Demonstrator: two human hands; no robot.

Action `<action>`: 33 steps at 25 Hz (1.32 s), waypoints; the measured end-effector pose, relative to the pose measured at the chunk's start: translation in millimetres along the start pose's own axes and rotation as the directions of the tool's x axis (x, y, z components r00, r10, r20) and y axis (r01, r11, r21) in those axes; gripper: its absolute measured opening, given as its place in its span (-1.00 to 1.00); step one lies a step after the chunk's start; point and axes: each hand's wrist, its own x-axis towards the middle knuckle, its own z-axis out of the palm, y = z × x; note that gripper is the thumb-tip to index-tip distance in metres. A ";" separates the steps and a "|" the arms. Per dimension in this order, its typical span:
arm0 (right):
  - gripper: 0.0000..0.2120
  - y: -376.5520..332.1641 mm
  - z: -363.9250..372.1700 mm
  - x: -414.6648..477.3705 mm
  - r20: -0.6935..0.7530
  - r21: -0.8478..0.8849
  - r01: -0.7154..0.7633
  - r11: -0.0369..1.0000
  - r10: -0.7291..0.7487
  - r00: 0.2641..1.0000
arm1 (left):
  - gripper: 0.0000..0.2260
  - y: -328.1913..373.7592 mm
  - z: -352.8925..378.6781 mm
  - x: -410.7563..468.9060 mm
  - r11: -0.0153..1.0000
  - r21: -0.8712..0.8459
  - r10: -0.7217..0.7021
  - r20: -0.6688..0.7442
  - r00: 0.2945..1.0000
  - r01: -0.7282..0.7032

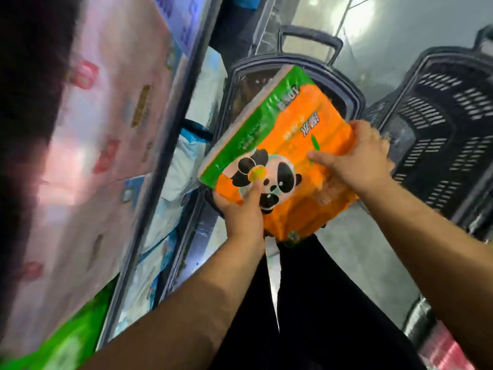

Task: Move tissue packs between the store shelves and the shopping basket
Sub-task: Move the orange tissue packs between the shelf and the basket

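Observation:
An orange and green tissue pack (pixel 282 129) with a panda picture hangs over a dark shopping basket (pixel 352 94) on the floor. My left hand (pixel 244 209) grips its near corner, thumb on the panda. My right hand (pixel 357 156) holds the pack's right edge, thumb on top and fingers curled under. The pack covers most of the basket's opening, so its contents are hidden. Store shelves (pixel 160 145) run along the left with pink tissue packs (pixel 112 124) on an upper level and white-blue packs (pixel 181 166) below.
A second dark slatted basket (pixel 440 129) stands to the right on the grey floor (pixel 368 257). A green pack (pixel 72 340) sits at the lower left of the shelf. Pink packs (pixel 448 353) show at the bottom right. My dark trousers fill the lower middle.

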 end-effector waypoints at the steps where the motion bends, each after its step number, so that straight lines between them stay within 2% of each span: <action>1: -0.17 -1.0 -13.6 -17.1 0.006 0.030 0.012 0.999 -0.012 1.000 | -0.24 8.5 -10.0 -19.6 0.999 -0.006 0.036 0.020 0.999 -0.036; 4: -0.13 -8.8 -49.3 -57.7 0.031 0.105 0.047 0.993 -0.051 0.998 | -0.26 29.4 -40.2 -73.8 0.993 -0.014 0.117 0.046 0.992 -0.116; 6: -0.11 -18.6 -67.0 -79.0 0.068 0.183 0.080 0.980 -0.094 0.993 | -0.30 37.0 -63.6 -106.0 0.986 -0.076 0.155 0.064 0.986 -0.150; 10: -0.34 -40.5 -87.3 -118.6 0.155 0.311 0.188 0.932 -0.244 0.957 | -0.39 42.0 -109.6 -159.6 0.963 -0.146 0.233 0.026 0.972 -0.227; 12: -0.37 -54.4 -92.6 -139.0 0.178 0.352 0.236 0.906 -0.312 0.933 | -0.40 43.3 -129.6 -178.8 0.941 -0.210 0.268 -0.011 0.963 -0.264; 14: -0.35 -65.7 -95.8 -159.7 0.189 0.359 0.310 0.880 -0.394 0.900 | -0.40 45.9 -151.8 -197.8 0.921 -0.233 0.305 -0.066 0.950 -0.312; 17: -0.36 -83.4 -102.4 -191.1 0.179 0.317 0.446 0.837 -0.514 0.839 | -0.35 47.3 -183.1 -224.6 0.890 -0.173 0.398 -0.159 0.903 -0.422; 21: -0.44 -119.4 -107.8 -236.9 0.167 0.370 0.532 0.761 -0.618 0.768 | -0.46 50.2 -231.9 -258.9 0.803 -0.138 0.534 -0.265 0.803 -0.580; 24: -0.41 -139.9 -106.2 -273.1 0.199 0.325 0.609 0.724 -0.681 0.704 | -0.48 52.3 -270.0 -277.7 0.780 -0.121 0.560 -0.306 0.770 -0.614; 27: -0.31 -156.4 -92.9 -311.4 0.177 0.313 0.714 0.626 -0.777 0.604 | -0.48 52.3 -311.0 -288.3 0.755 -0.124 0.574 -0.350 0.741 -0.644; 29: -0.36 -170.0 -87.4 -338.1 0.197 0.368 0.702 0.610 -0.789 0.582 | -0.58 48.5 -338.6 -293.4 0.746 -0.157 0.563 -0.370 0.739 -0.647; 33: -0.66 -190.5 -86.2 -381.0 0.188 0.533 0.585 0.611 -0.760 0.622 | -0.84 39.9 -379.8 -302.6 0.748 -0.218 0.512 -0.413 0.753 -0.628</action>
